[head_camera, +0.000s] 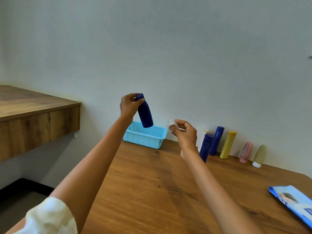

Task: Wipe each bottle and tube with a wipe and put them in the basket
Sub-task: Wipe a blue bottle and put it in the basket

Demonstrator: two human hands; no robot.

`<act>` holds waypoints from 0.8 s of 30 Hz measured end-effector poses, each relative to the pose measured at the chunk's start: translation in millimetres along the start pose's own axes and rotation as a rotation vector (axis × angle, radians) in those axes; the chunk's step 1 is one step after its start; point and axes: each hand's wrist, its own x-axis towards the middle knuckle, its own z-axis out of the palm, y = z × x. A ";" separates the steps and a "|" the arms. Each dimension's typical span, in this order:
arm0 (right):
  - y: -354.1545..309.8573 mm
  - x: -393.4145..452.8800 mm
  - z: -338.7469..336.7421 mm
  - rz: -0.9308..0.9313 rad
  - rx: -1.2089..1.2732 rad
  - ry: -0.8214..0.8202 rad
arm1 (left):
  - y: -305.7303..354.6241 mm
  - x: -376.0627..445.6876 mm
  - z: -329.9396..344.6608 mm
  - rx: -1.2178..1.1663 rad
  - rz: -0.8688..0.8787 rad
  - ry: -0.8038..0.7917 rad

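My left hand (129, 105) grips the dark blue bottle (144, 113) by its cap end, tilted above the light blue basket (145, 137) at the table's (152, 183) far left corner. My right hand (184, 133) pinches a crumpled wipe (170, 125) beside it, with more bottles (217, 141) along the far edge.

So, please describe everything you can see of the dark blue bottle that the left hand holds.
The dark blue bottle is a matte, plastic-looking cylinder with rounded shoulders and a cap of the same blue. No label shows on this side. The left hand grips it near the cap, so it hangs in the air, tilted, its base lowest, in front of the light blue basket and touching nothing else.
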 end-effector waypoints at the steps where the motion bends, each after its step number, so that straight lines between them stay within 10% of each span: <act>1: -1.1 6.0 5.5 0.086 0.096 -0.007 | -7.9 8.7 2.9 0.079 0.015 0.011; 11: 26.7 45.5 35.6 0.491 0.550 -0.056 | -101.6 74.2 13.8 0.523 -0.066 -0.015; 24: 26.2 82.0 84.0 0.529 0.535 -0.026 | -107.3 93.3 21.4 0.784 0.114 -0.167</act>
